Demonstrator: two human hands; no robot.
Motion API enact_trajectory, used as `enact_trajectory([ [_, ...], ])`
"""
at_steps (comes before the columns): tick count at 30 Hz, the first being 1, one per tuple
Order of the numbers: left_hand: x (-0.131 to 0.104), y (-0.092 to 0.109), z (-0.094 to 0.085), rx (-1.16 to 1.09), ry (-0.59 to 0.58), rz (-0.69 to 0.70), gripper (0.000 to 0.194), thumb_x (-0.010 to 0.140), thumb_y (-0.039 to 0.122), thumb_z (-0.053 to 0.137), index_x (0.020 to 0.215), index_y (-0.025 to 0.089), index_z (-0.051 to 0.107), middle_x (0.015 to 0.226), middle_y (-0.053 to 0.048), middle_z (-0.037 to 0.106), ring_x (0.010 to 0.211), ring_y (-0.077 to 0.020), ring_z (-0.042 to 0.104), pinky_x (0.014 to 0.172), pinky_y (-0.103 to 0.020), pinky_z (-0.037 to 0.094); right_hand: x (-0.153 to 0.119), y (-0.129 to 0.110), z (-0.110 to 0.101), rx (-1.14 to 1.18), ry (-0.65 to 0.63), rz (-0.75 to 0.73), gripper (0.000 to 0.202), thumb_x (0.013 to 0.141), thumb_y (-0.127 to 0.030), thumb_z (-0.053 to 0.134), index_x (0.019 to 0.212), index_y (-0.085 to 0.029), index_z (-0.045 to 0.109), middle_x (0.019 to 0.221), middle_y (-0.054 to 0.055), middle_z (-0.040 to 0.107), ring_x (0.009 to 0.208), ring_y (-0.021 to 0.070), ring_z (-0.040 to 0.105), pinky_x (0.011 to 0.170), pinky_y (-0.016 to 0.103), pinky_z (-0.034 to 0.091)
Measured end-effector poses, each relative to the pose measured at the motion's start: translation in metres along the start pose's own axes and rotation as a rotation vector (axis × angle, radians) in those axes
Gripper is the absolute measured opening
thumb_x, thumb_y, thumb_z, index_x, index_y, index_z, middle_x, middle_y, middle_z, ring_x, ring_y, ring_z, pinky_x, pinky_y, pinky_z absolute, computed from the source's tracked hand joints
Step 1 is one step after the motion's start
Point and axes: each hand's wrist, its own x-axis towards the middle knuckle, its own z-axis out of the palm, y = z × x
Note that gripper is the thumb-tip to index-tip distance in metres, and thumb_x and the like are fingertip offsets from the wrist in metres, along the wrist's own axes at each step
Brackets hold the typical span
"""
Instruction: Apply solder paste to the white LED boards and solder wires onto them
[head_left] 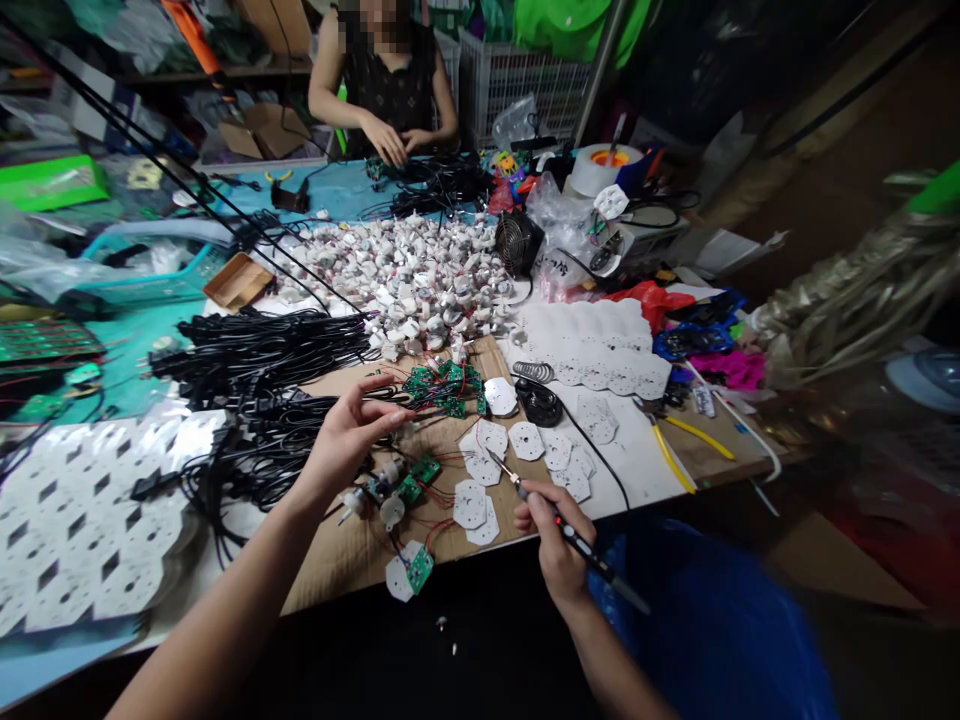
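Note:
My right hand grips a black soldering iron. Its metal tip points up and left over the white octagonal boards on the cardboard. My left hand hangs above the cardboard, left of a heap of green circuit boards. Its fingers are drawn together; what lies between them, perhaps a thin wire, is too small to make out. Below it lie small motors wired to green boards. A white piece with a green circuit board on it overhangs the front edge of the cardboard.
Black cables lie bundled at left, beside stacked white panels. Behind is a large pile of white parts. Yellow-handled pliers and a soldering stand coil are at right. Across the table, another person handles cables.

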Motion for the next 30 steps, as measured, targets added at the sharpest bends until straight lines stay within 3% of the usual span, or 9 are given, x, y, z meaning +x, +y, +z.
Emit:
enact_trajectory([
  [2, 0.001, 0.0, 0.0, 0.043, -0.02, 0.007, 0.068, 0.067, 0.046, 0.085, 0.124, 0.018, 0.061, 0.081, -0.004, 0.076, 0.085, -0.0224, 0.073, 0.084, -0.035, 0.055, 0.0, 0.0, 0.0, 0.005, 0.007, 0.002, 0.023, 0.094, -0.038, 0.06, 0.096, -0.02, 0.074, 0.063, -0.001, 0.069, 0.053, 0.0136, 0.067, 0.05, 0.023, 0.058],
  [4, 0.001, -0.001, 0.002, 0.156, -0.061, 0.044, 0.052, 0.072, 0.048, 0.08, 0.113, 0.017, 0.069, 0.087, -0.006, 0.077, 0.085, -0.0224, 0.072, 0.084, -0.035, 0.055, -0.001, 0.001, 0.001, 0.007, 0.017, 0.002, 0.023, 0.094, -0.038, 0.06, 0.097, -0.02, 0.074, 0.063, -0.001, 0.069, 0.053, 0.0133, 0.066, 0.05, 0.023, 0.058],
  [8, -0.001, -0.005, 0.008, 0.54, -0.149, 0.256, 0.024, 0.086, 0.039, 0.066, 0.098, 0.022, 0.078, 0.092, -0.006, 0.076, 0.084, -0.0189, 0.069, 0.077, -0.029, 0.051, -0.002, 0.005, 0.0, 0.001, 0.021, 0.006, 0.024, 0.094, -0.039, 0.06, 0.095, -0.019, 0.074, 0.062, -0.001, 0.068, 0.052, 0.013, 0.066, 0.049, 0.022, 0.057],
  [12, -0.005, -0.007, 0.016, 0.744, -0.186, 0.394, 0.022, 0.09, 0.035, 0.061, 0.093, 0.022, 0.078, 0.08, -0.004, 0.068, 0.071, -0.0143, 0.061, 0.065, -0.024, 0.046, -0.002, 0.007, -0.003, -0.005, 0.027, 0.025, 0.025, 0.094, -0.04, 0.06, 0.096, -0.019, 0.073, 0.063, -0.001, 0.069, 0.053, 0.0137, 0.067, 0.05, 0.024, 0.058],
  [18, -0.01, -0.018, 0.035, 0.902, -0.434, 0.442, 0.023, 0.093, 0.03, 0.058, 0.086, 0.02, 0.078, 0.079, -0.004, 0.059, 0.073, -0.0147, 0.057, 0.066, -0.026, 0.043, -0.002, 0.009, -0.005, -0.017, 0.041, 0.026, 0.025, 0.094, -0.04, 0.06, 0.097, -0.02, 0.073, 0.063, -0.001, 0.069, 0.052, 0.014, 0.066, 0.051, 0.025, 0.059],
  [25, -0.009, -0.027, 0.061, 1.014, -0.359, 0.345, 0.022, 0.09, 0.033, 0.062, 0.08, 0.019, 0.077, 0.079, -0.005, 0.062, 0.074, -0.0166, 0.058, 0.07, -0.029, 0.04, -0.006, 0.008, -0.004, -0.071, -0.012, -0.029, 0.022, 0.095, -0.035, 0.058, 0.098, -0.021, 0.074, 0.064, -0.001, 0.07, 0.052, 0.0135, 0.067, 0.05, 0.023, 0.057],
  [30, -0.009, -0.026, 0.068, 1.102, -0.326, 0.338, 0.025, 0.089, 0.033, 0.06, 0.076, 0.02, 0.076, 0.077, -0.005, 0.061, 0.071, -0.0181, 0.058, 0.067, -0.031, 0.037, -0.009, 0.007, -0.004, -0.111, -0.046, -0.06, 0.021, 0.095, -0.032, 0.056, 0.101, -0.021, 0.073, 0.067, 0.0, 0.071, 0.053, 0.0142, 0.068, 0.05, 0.024, 0.058],
])
